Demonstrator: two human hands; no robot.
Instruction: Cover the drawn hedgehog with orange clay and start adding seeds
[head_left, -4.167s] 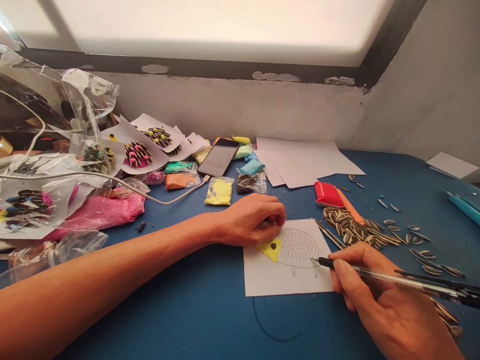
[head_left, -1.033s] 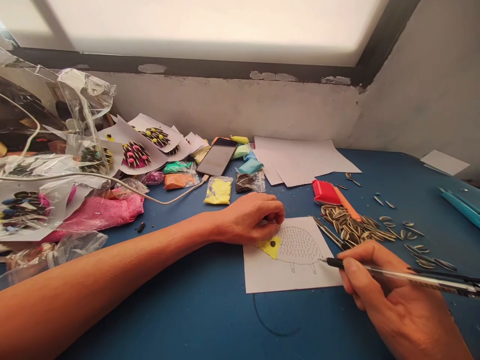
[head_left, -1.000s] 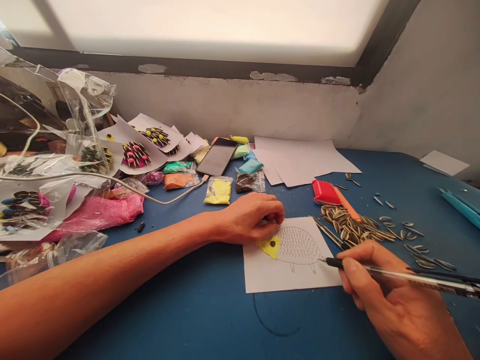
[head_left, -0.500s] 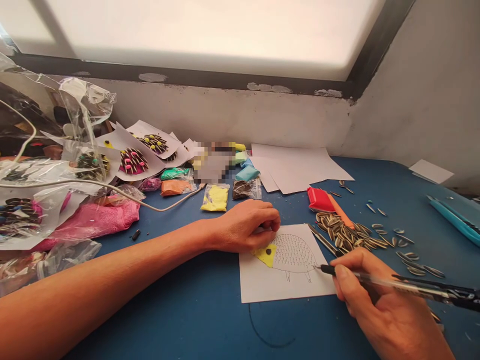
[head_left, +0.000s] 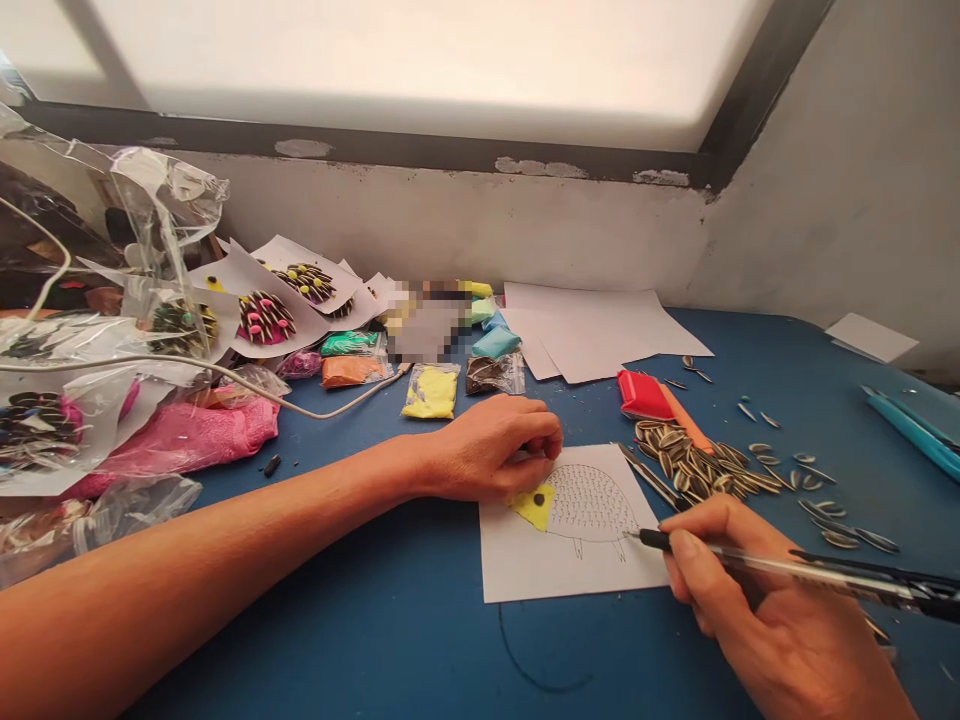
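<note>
A white sheet of paper [head_left: 536, 575] lies on the blue table, bearing an ink drawing of a rounded hedgehog-like body [head_left: 589, 505] full of short strokes, with two small legs below. Its pointed head is a flat yellow clay piece [head_left: 534, 512] with a dark dot for an eye. My left hand [head_left: 506, 448] rests on the sheet's upper left corner, fingers curled in loosely. Between the thumb and fingers of my right hand [head_left: 750, 600] is a black-and-clear pen [head_left: 757, 562], its tip at the drawing's lower right edge.
Striped sunflower seeds [head_left: 697, 465] lie beside the paper, near a red packet [head_left: 645, 395]. Behind are clay bags, including a yellow bag [head_left: 431, 391], and blank sheets [head_left: 592, 325]. Seed-covered clay crafts [head_left: 266, 320], a white cable [head_left: 322, 415] and a pink cloth [head_left: 202, 440] crowd the left.
The view has shifted very slightly. My left hand stays put on the paper, and the pen tip remains near the drawing's lower right edge with hardly any movement.
</note>
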